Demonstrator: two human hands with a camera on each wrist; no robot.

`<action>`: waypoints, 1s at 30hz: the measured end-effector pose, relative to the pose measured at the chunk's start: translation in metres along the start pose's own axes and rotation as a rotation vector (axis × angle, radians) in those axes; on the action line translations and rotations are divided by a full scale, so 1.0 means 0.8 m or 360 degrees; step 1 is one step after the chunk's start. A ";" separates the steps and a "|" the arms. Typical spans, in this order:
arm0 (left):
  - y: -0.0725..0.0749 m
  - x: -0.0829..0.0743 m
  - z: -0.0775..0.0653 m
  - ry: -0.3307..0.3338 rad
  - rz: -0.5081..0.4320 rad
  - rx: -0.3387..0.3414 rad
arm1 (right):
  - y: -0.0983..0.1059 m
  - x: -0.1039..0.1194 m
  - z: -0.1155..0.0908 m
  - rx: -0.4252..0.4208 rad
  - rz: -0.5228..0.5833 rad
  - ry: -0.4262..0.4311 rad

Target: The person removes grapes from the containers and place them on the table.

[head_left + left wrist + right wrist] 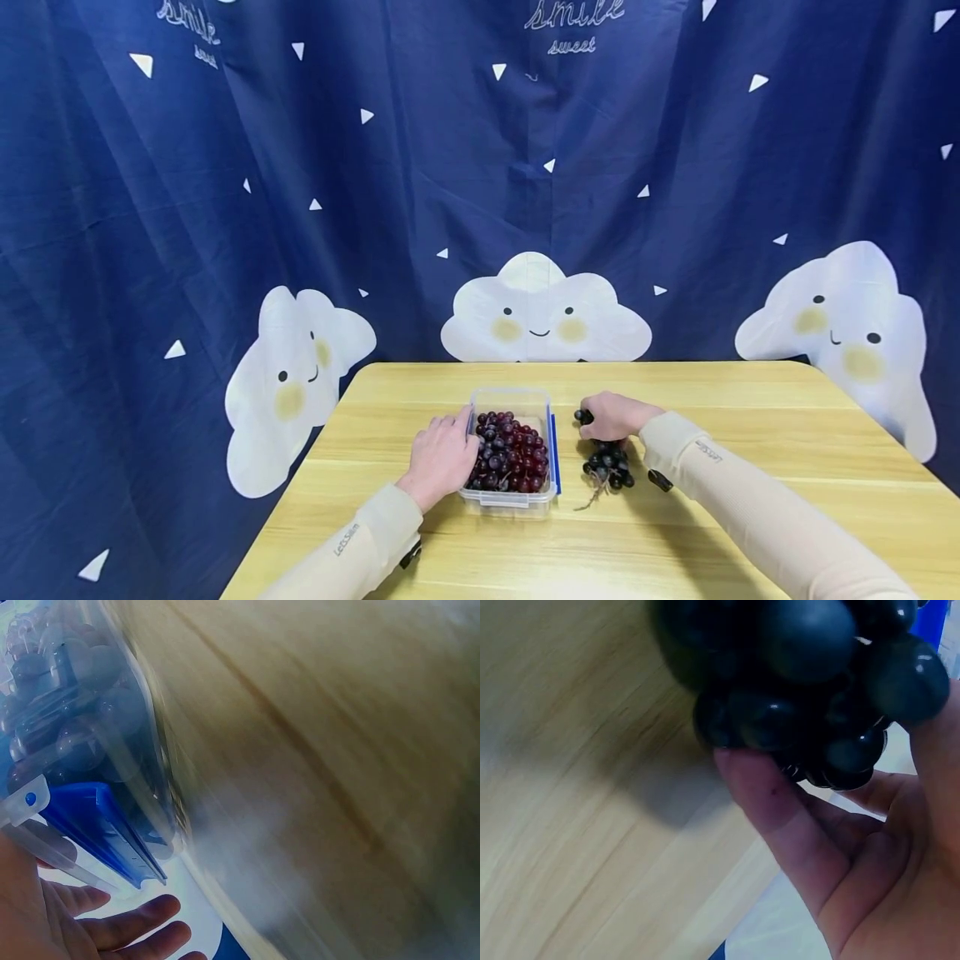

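A clear plastic container with blue side clips holds red and dark grapes. At its left wall, my left hand rests with the thumb over the rim. In the left wrist view its loosely extended fingers lie beside the blue clip. To the right of the container, my right hand grips a bunch of black grapes from above. Thumb and fingers go round the bunch in the right wrist view, where the black grapes fill the top. A bare stem trails toward the near side.
The wooden table extends around the container on all sides. Behind its far edge hangs a dark blue curtain with cloud faces. Long pale sleeves cover both arms, with a small black device under each wrist.
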State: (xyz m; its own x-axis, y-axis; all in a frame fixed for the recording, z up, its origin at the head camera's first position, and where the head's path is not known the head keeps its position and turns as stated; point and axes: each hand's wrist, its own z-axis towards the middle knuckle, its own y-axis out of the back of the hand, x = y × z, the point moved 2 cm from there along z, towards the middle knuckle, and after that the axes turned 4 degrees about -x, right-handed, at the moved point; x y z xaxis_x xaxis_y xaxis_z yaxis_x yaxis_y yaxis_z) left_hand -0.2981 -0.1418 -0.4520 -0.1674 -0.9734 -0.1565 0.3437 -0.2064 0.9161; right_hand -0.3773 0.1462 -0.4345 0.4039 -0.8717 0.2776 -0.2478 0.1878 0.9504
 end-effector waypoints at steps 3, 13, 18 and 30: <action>-0.001 0.000 0.000 0.0004 0.0005 0.0003 | 0.001 0.001 0.000 -0.0009 0.0102 -0.0017; 0.003 -0.002 -0.001 0.0004 -0.0004 -0.0001 | 0.002 0.009 0.008 -0.0135 0.0156 0.0026; 0.004 -0.002 -0.001 -0.0011 0.0007 -0.0015 | 0.002 0.011 0.011 -0.0211 0.0087 0.0041; 0.003 0.000 -0.001 -0.0001 -0.0007 -0.0006 | 0.003 0.012 0.010 -0.0470 0.0074 0.0151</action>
State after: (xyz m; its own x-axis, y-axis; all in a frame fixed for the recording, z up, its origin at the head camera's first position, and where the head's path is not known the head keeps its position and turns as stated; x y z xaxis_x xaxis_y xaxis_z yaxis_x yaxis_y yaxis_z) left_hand -0.2968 -0.1424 -0.4498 -0.1693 -0.9724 -0.1605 0.3466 -0.2112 0.9139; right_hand -0.3809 0.1344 -0.4302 0.4822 -0.8154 0.3203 -0.0068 0.3621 0.9321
